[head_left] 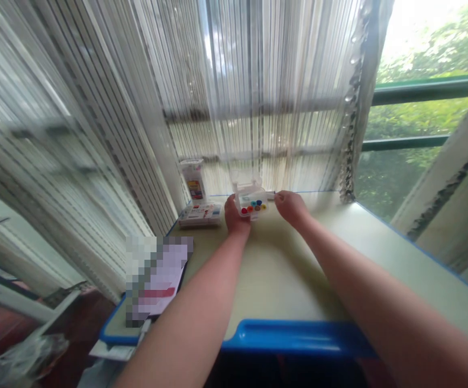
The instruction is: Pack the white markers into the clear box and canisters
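Over the far part of the table, my left hand (237,222) is closed around the left side of a clear plastic box (249,189), its lid raised. Inside the box show several small round coloured pieces (253,206), red, orange, teal, blue, brown and yellow; whether they are caps or ends of longer things I cannot tell. To the right of the box, my right hand (291,207) has its fingers pinched on a thin, pale stick-like thing (271,195) that points left toward the box. Its exact kind is too small to make out.
A tall clear container (194,180) with a label stands at the table's back left, behind a flat white case (200,214). A blurred-out lilac item (169,269) lies at the left edge. String curtains (258,81) hang behind. The table (274,285) has a blue front rim.
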A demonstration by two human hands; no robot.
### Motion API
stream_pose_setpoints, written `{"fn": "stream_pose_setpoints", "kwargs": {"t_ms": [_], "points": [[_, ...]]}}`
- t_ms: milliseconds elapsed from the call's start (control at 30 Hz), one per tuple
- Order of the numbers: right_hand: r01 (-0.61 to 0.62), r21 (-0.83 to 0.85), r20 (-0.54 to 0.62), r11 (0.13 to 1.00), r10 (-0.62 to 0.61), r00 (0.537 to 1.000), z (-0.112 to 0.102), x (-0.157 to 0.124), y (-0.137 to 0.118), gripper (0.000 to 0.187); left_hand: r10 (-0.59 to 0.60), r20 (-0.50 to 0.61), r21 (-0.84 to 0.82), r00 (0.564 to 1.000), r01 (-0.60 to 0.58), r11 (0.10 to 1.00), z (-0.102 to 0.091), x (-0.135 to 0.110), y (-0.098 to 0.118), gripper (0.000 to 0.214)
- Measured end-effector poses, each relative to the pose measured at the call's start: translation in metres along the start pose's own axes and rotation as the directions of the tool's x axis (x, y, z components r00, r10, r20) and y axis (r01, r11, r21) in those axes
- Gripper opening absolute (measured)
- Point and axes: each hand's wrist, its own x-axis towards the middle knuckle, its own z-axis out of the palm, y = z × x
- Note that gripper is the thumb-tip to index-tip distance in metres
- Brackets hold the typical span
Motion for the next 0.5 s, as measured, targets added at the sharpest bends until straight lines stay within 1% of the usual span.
{"fn": "stream_pose_setpoints", "kwargs": {"t_ms": [33, 67, 133, 167, 200, 233, 267, 333, 433, 500], "points": [[-0.028, 0.089, -0.101, 0.996, 0.037, 0.994, -0.006, -0.004, -0.001, 0.028, 0.015, -0.003, -0.012, 1.000, -0.015, 1.000, 0.001, 0.000, -0.002, 0.022], [-0.043, 0.183, -0.210, 0.982, 0.082, 0.974, -0.012, -0.009, -0.001, 0.026, 0.029, -0.008, -0.026, 1.000, -0.029, 0.999, 0.003, 0.000, -0.004, 0.022], [-0.031, 0.341, -0.408, 0.940, 0.178, 0.896, -0.021, -0.022, 0.000, 0.023, 0.048, -0.017, -0.052, 0.999, -0.049, 0.997, 0.006, 0.000, -0.007, 0.024], [0.002, 0.390, -0.486, 0.921, 0.204, 0.850, -0.025, -0.030, 0.000, 0.022, 0.053, -0.018, -0.060, 0.998, -0.054, 0.997, 0.007, -0.001, -0.007, 0.025], [0.052, 0.413, -0.553, 0.909, 0.205, 0.808, -0.027, -0.037, 0.000, 0.020, 0.054, -0.016, -0.064, 0.998, -0.055, 0.996, 0.007, -0.001, -0.007, 0.025], [0.116, 0.411, -0.610, 0.904, 0.178, 0.772, -0.030, -0.044, 0.000, 0.018, 0.051, -0.011, -0.064, 0.999, -0.052, 0.997, 0.007, -0.001, -0.007, 0.025], [0.186, 0.390, -0.652, 0.902, 0.128, 0.747, -0.032, -0.050, 0.000, 0.016, 0.049, -0.006, -0.058, 0.999, -0.049, 0.997, 0.006, -0.002, -0.006, 0.026], [0.320, 0.308, -0.700, 0.896, -0.014, 0.714, -0.036, -0.059, -0.002, 0.012, 0.045, 0.006, -0.043, 0.999, -0.045, 0.998, 0.004, -0.002, -0.005, 0.026], [0.463, 0.176, -0.711, 0.869, -0.212, 0.670, -0.043, -0.065, -0.005, 0.008, 0.035, 0.018, -0.028, 0.999, -0.034, 0.999, 0.001, -0.003, -0.003, 0.027], [0.526, 0.115, -0.694, 0.843, -0.311, 0.650, -0.047, -0.067, -0.008, 0.005, 0.042, 0.035, -0.042, 0.999, -0.040, 0.998, 0.000, -0.004, -0.003, 0.027]]}}
